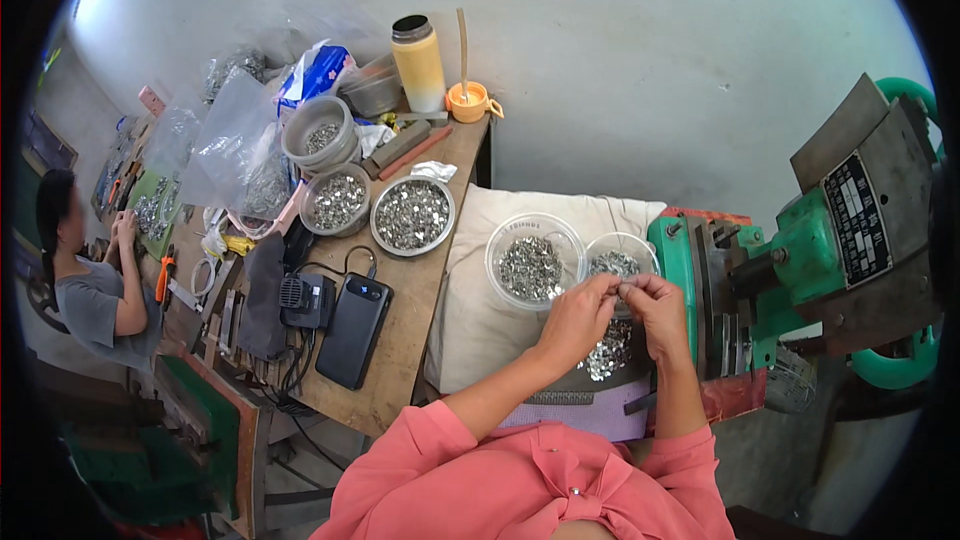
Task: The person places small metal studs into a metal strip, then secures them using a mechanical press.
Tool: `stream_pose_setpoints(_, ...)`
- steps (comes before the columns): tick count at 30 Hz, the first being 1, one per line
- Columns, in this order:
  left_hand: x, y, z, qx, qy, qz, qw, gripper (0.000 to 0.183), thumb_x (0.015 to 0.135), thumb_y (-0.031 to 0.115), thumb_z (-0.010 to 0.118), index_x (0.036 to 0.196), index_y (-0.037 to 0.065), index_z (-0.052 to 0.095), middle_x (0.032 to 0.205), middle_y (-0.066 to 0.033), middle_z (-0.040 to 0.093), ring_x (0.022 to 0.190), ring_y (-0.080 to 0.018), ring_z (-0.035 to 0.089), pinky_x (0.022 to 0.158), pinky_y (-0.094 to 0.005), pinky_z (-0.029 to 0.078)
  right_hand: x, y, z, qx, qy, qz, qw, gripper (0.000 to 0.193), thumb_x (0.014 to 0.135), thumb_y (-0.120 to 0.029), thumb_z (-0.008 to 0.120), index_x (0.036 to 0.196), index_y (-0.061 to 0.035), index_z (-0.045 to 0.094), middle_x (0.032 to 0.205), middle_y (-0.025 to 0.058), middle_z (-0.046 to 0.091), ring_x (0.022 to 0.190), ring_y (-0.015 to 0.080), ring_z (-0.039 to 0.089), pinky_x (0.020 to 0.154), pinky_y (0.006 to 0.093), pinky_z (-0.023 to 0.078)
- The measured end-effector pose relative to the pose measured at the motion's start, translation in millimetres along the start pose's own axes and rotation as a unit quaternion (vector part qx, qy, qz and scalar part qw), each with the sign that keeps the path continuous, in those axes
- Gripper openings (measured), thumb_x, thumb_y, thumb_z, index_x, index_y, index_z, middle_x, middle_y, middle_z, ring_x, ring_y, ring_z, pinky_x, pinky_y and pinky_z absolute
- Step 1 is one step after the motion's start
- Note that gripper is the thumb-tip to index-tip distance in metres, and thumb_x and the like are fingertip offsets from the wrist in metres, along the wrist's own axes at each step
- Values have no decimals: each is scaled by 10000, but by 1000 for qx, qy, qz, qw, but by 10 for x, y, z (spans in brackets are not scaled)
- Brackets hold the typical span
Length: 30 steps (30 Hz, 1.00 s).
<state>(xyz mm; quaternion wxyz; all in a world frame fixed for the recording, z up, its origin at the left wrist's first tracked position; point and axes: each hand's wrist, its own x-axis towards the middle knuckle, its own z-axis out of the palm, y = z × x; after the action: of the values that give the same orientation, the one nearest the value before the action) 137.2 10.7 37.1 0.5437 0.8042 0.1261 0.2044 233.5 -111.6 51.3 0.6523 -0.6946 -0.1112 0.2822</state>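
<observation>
**Two hands meet over tubs of small metal pieces**

Right of centre in the frame, the left hand [578, 322] and the right hand [657, 314] come together at the fingertips, with the fingers of both bent inward. Whether either one is clamped on a piece I cannot tell; anything between the fingertips is too small to make out.

The small metal pieces [530, 268] lie heaped in a large clear tub [504, 233], just left of the hands. More sit in a smaller clear tub [643, 249], partly covered by the fingers, and a loose shiny pile [608, 353] shows below the hands. Both tubs stand on a pale cloth [475, 325].

A green press [808, 252] fills the right of the frame. Left of centre, a wooden table [345, 415] bears a black power bank [353, 330] and a round metal-filled bowl [377, 231]. A yellow bottle [420, 70] stands at upper centre, beside an orange lid [467, 110]. At far left, another person [100, 290] in grey sits at the table.
</observation>
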Motion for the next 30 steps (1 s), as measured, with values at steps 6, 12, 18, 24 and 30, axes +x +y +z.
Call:
stream_pose_setpoints(6, 111, -35, 33, 17, 50, 28, 998, 144, 861, 44, 647, 993, 5, 691, 907, -165, 704, 798, -303, 701, 697, -375, 543, 21, 51, 30, 32, 38, -6, 999, 77, 890, -67, 710, 944, -16, 730, 715, -38, 632, 586, 25, 495, 519, 185, 364)
stream_pose_setpoints(12, 213, -41, 45, 47, 51, 55, 996, 80, 841, 54, 660, 904, 4, 661, 839, -139, 677, 750, -296, 683, 662, -366, 532, 13, 128, 78, -24, 85, -36, 995, 168, 908, -120, 713, 1017, 6, 738, 746, -22, 656, 593, 31, 501, 523, 185, 378)
stream_pose_setpoints(18, 194, -80, 76, -209, -17, -90, 974, 38, 894, 14, 651, 914, -16, 640, 855, -55, 669, 788, -88, 654, 705, -261, 550, -49, 103, 39, 26, 80, -23, 996, 206, 894, -156, 738, 1024, 3, 745, 735, -26, 640, 575, 35, 477, 510, 196, 377)
stream_pose_setpoints(24, 74, -176, 54, -313, -51, -102, 943, 50, 918, -3, 636, 966, -14, 640, 895, -44, 674, 812, -85, 645, 728, -233, 541, -109, 36, 11, 40, 39, 33, 998, 194, 879, -171, 747, 968, 1, 745, 715, -27, 625, 569, 41, 484, 496, 204, 382)
stream_pose_setpoints(30, -81, -6, -325, -43, -67, -91, 993, 222, 909, -3, 633, 1125, -24, 679, 949, -65, 712, 850, -104, 673, 759, -246, 548, 14, 134, 11, -202, 82, -202, 955, 143, 844, -131, 755, 915, -7, 750, 765, 36, 656, 641, 97, 548, 572, 258, 437)
